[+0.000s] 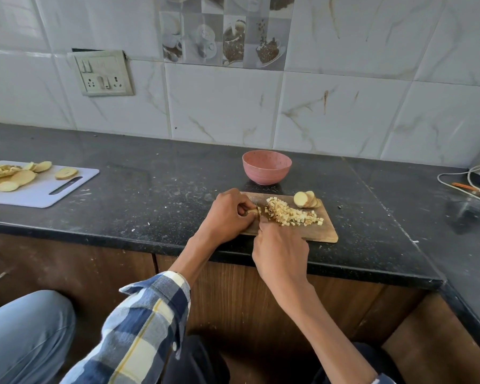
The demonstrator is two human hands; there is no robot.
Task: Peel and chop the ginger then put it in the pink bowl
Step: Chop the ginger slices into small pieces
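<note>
A wooden cutting board (320, 232) lies on the black counter, with a heap of diced ginger (290, 213) at its middle and a few round ginger slices (305, 199) at its far right. My left hand (227, 214) curls over a small ginger piece (252, 211) at the board's left end. My right hand (281, 250) grips a knife; only a sliver of its blade (258, 210) shows, set against that piece. Behind the board stands the pink bowl (266, 167); nothing shows inside it from here.
A white plastic cutting board (67, 187) with pale slices lies at the far left of the counter. Cables (466, 185) and a metal appliance sit at the far right. A socket panel (103, 73) is on the tiled wall. Another person's knee is at the lower left.
</note>
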